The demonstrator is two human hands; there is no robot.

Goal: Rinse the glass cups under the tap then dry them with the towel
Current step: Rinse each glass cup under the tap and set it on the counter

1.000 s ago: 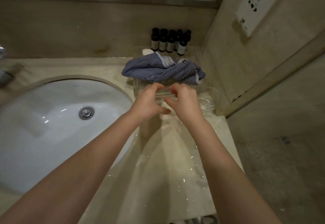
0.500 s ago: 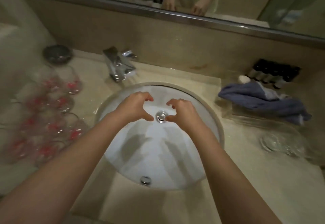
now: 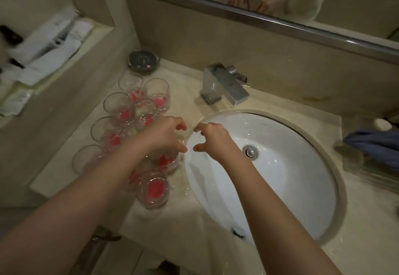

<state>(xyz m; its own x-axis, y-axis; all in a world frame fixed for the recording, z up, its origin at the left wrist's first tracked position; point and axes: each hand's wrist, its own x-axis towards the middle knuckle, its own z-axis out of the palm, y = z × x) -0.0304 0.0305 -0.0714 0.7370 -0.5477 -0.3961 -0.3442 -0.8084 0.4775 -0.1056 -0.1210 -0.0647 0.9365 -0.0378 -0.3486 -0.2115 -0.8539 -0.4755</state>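
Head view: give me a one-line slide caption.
Both hands, left hand and right hand, reach toward the glass cups left of the sink, holding nothing.

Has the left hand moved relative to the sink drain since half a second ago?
Yes. The left hand has gone leftward, off the basin, away from the drain, and now hovers over the glass cups on the counter.

**Hands moved off the drain toward the cups**

Half a second ago both hands hung over the drain mid-basin. Now the left hand (image 3: 164, 133) is over the glass cups (image 3: 138, 110) at frame left, and the right hand (image 3: 212, 137) sits above the sink's (image 3: 302, 199) left rim, fingers curled, holding nothing.
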